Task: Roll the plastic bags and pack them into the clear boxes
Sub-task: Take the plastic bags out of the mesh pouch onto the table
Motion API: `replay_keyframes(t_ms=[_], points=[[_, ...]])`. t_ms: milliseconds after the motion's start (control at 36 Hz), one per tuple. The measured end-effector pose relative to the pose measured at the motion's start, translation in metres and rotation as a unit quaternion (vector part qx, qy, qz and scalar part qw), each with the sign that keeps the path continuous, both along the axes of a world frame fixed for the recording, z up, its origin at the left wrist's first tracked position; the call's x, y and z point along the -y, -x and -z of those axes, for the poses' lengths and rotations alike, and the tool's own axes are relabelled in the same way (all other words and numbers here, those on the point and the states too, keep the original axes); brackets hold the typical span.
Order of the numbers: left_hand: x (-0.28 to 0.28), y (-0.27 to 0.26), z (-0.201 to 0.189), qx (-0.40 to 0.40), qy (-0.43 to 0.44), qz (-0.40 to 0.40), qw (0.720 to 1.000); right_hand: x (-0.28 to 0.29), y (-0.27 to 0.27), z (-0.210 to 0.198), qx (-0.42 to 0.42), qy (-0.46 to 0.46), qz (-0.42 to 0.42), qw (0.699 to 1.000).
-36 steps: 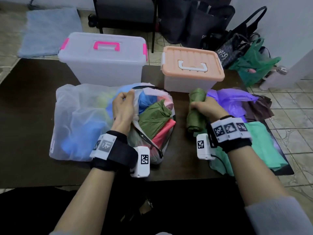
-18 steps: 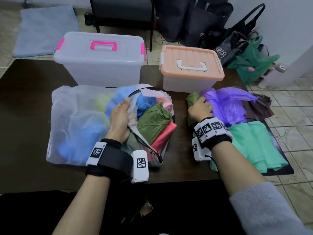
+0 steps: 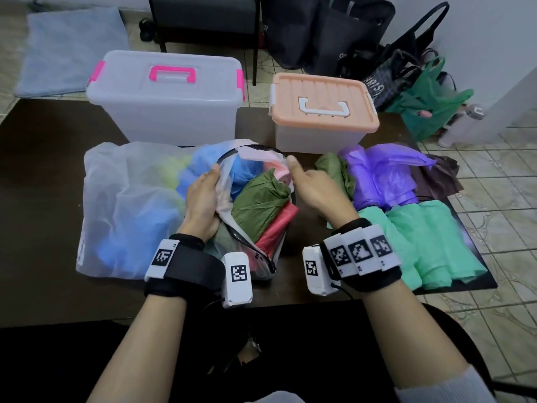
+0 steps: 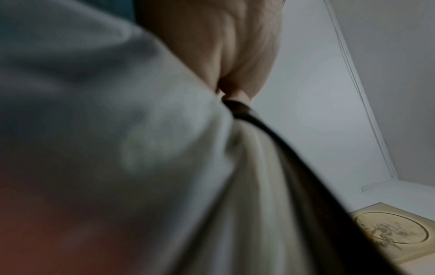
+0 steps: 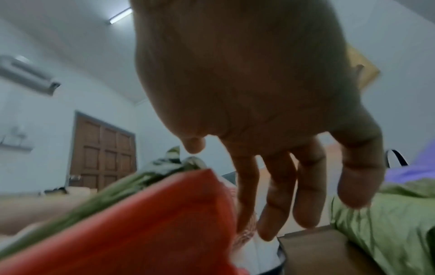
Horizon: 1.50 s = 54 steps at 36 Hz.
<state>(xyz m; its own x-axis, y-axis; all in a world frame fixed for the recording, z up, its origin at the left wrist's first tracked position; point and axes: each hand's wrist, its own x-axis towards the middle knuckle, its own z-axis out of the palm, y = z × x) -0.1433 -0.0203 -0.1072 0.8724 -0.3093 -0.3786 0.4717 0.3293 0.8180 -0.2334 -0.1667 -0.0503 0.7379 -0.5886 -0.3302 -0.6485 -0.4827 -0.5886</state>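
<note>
Dark table: both clear boxes lidded at 12 o'clock, nothing packed. Mesh pouch rim gripped by left hand; right hand empty, fingers loosely extended. Rolled olive bag lies at 2 o'clock.

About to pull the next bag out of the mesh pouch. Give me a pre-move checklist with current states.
1. Left hand holds the pouch mouth open: ok.
2. Right hand free, fingers extended: ok.
3. Olive bag and red bag reachable at the opening: ok.
4. Pink-handled box open for packing: not ok, lid on.
5. Peach-lidded box open: not ok, lid on.
6. Rolled olive bag staying rolled: cannot tell.
</note>
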Motion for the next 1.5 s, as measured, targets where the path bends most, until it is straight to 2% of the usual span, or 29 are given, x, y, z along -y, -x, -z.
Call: replay_keyframes(t_ms=[83,250,389,500,639,805,889,972,1028,1083,1194,1278,1361,1417,1500], points=[[-0.001,0.001,-0.002,-0.006,-0.004,0.001,1.0,-0.014,0.002,0.002,-0.068,0.01,-0.018,0.997],[-0.003,0.002,-0.003,-0.006,-0.002,0.038,0.999,-0.041,0.009,-0.005,0.003,0.002,-0.027,1.0],[-0.005,0.0,-0.005,-0.006,-0.016,0.067,0.998,-0.058,0.012,0.002,0.059,0.082,-0.019,0.995],[-0.005,0.0,-0.007,-0.006,-0.01,0.091,0.996,-0.065,0.011,0.002,0.12,0.034,0.003,0.992],[-0.008,-0.003,-0.006,-0.037,-0.032,0.091,0.995,-0.075,0.009,-0.001,0.128,0.026,-0.007,0.991],[-0.008,-0.003,-0.006,-0.056,-0.022,0.093,0.994,-0.081,0.002,0.002,0.136,-0.018,0.042,0.99],[-0.008,-0.006,-0.005,-0.064,-0.017,0.092,0.994,-0.077,0.003,0.008,0.174,-0.079,0.083,0.978],[-0.007,-0.006,-0.006,-0.064,-0.014,0.082,0.994,-0.073,0.006,0.009,0.212,-0.092,0.112,0.967],[-0.006,-0.006,-0.005,-0.066,-0.016,0.077,0.995,-0.069,0.006,0.006,0.258,-0.114,0.134,0.95],[-0.005,-0.006,-0.004,-0.068,-0.014,0.074,0.995,-0.063,0.007,-0.001,0.32,-0.156,0.161,0.921],[-0.003,-0.006,-0.004,-0.065,0.0,0.071,0.995,-0.034,0.007,-0.021,0.425,-0.297,0.225,0.825],[-0.001,-0.006,-0.004,-0.063,0.005,0.073,0.995,-0.002,0.007,-0.034,0.444,-0.374,0.276,0.766],[-0.001,-0.005,-0.003,-0.063,0.001,0.077,0.995,0.028,0.009,-0.039,0.442,-0.387,0.319,0.743],[-0.002,-0.005,-0.004,-0.062,-0.003,0.081,0.995,0.051,0.011,-0.041,0.429,-0.365,0.332,0.757],[-0.002,-0.004,-0.004,-0.061,-0.006,0.079,0.995,0.084,0.009,-0.037,0.347,-0.303,0.315,0.83]])
